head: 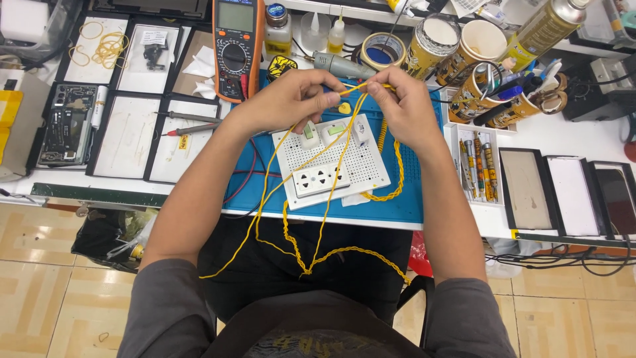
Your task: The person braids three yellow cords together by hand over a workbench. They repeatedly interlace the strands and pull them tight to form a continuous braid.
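Left hand [291,99] pinches the yellow wire [331,199] near its end, right hand [404,106] pinches it just beside, fingers pressed together, both held above the white perforated board [368,166]; this looks like working the wire ends between the fingertips, a move that calls for a steady grip while loose strands trail down to the lap; partly twisted lengths loop over the board's socket [320,179] and blue mat [404,199]; the orange multimeter [235,46] sits just behind, cups of tools [477,66] crowd the right, so the slack could snag.
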